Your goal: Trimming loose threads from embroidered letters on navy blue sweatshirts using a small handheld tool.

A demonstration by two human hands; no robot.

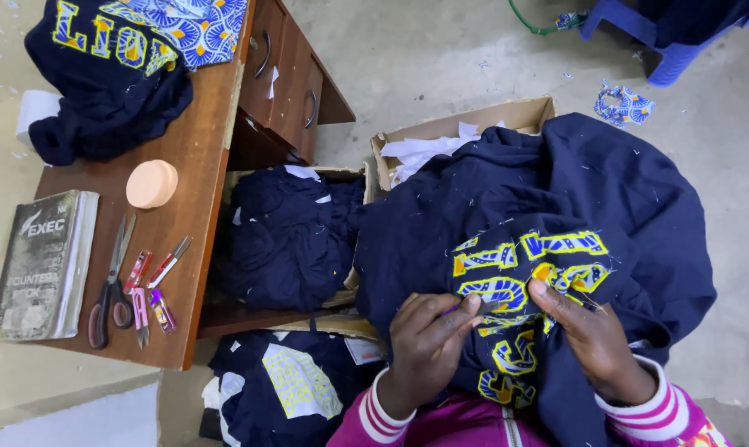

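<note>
On the lap, at 5 o'clock of the head view: one navy garment [556,199] is bunched up, its yellow and blue patterned letters [528,277] facing the camera.
Hands: two, both bare, with pink sleeves striped white at the cuffs.
Left hand [428,339]: it comes in from 6 o'clock, knuckles up, wrist bent inward; thumb and fingers are drawn together and pinch a small thin tool [474,308] at the letters. What kind of tool it is cannot be told.
Right hand [594,339]: it comes in from 5 o'clock and lies on the garment; the fingers are close together and curled, the thumb tip presses down on the cloth just beside a letter.
Cardboard boxes: two near the middle, one [474,124] at 12 o'clock of the hands with white cloth inside, one [288,236] at 9 o'clock filled with navy cloth.
Floor pile [296,385]: at 7 o'clock, more navy garments, one showing a pale patterned patch.
Wooden desk [201,157]: at 9 to 10 o'clock, with two drawers.
On the desk: one pair of scissors [110,285], three small cutters [155,285] just beside them, one worn book [43,265], one round peach-coloured tin [152,183], one more navy garment [101,74] with letters, one blue patterned cloth [196,25].
Blue plastic chair [664,37]: at 1 o'clock, well apart.
</note>
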